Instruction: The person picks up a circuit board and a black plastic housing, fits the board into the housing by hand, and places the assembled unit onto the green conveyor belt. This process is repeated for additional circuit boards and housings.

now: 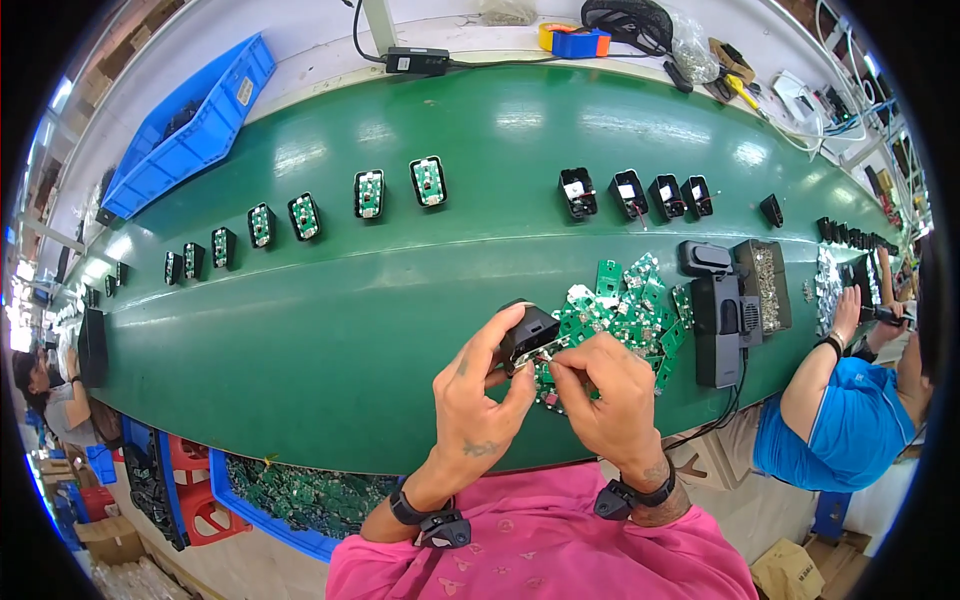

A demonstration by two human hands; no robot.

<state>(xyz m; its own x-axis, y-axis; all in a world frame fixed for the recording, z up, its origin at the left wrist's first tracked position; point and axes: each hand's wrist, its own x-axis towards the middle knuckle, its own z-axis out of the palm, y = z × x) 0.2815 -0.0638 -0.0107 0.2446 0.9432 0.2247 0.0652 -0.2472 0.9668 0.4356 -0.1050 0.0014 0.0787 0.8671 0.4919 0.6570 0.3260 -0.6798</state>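
Note:
My left hand (474,405) is closed around a black plastic housing (532,328), tilted with its opening toward my right hand. A green circuit board edge and small pale parts show at that opening. The fingertips of my right hand (610,385) are pinched together at the opening; the small thing between them, perhaps a wire or connector, is too small to make out. Just beyond both hands lies a heap of loose green circuit boards (620,312), partly hidden by my right hand.
Several housings with boards (428,182) stand in a row at far left; several open ones (578,193) at far right. Right of the heap are a dark grey device (716,335) and a box of small metal parts (768,285). A blue bin (200,125) sits far left. Co-workers sit either side.

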